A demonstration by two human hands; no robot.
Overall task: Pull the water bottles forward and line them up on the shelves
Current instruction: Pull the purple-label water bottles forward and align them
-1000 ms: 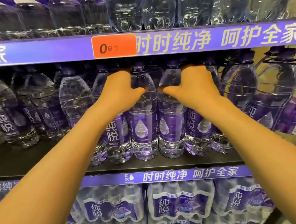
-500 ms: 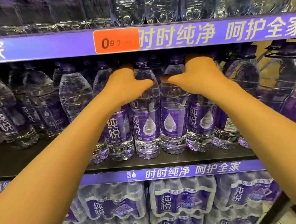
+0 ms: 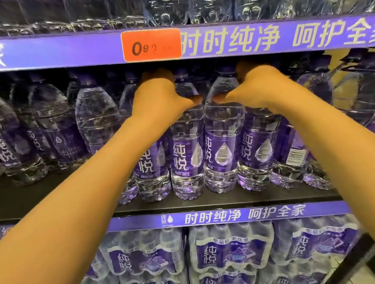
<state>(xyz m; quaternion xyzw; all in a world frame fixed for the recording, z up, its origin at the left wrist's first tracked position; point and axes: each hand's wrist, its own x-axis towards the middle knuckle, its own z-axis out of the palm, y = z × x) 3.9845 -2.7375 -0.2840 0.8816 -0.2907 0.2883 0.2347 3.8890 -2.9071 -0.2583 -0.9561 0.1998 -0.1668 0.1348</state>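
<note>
Since a second ago my hands have climbed from the bottles' shoulders toward their necks, and the cluster stands a little nearer the front edge of the middle shelf (image 3: pixel 210 202). My left hand (image 3: pixel 161 98) curls over the shoulder of one purple-labelled water bottle (image 3: pixel 150 161), thumb stretched right across the neighbouring bottle (image 3: pixel 187 160); I am grasping it, though my fingertips are hidden behind the necks. My right hand (image 3: pixel 261 89) curls likewise over a bottle (image 3: pixel 257 151) on the other side, its thumb pointing left onto the bottle (image 3: pixel 223 152) beside it, so the two thumbs nearly meet at the centre. These four bottles stand upright, touching side by side, their bases close to the shelf's front edge. To their right a bottle turned to show its barcode (image 3: pixel 294 152) sits just behind the row. Toward the left end of the shelf more bottles (image 3: pixel 51 136) stand farther back from the edge, with bare shelf in front of them. At the right end are larger jugs with dark handles (image 3: pixel 360 93). Above, the upper shelf's purple strip (image 3: pixel 263 38) carries white characters and an orange price tag (image 3: pixel 151 45), with bottle bases (image 3: pixel 168 4) resting on it. Below the middle shelf's strip (image 3: pixel 230 215), shrink-wrapped multipacks (image 3: pixel 229 250) fill the lower level.
</note>
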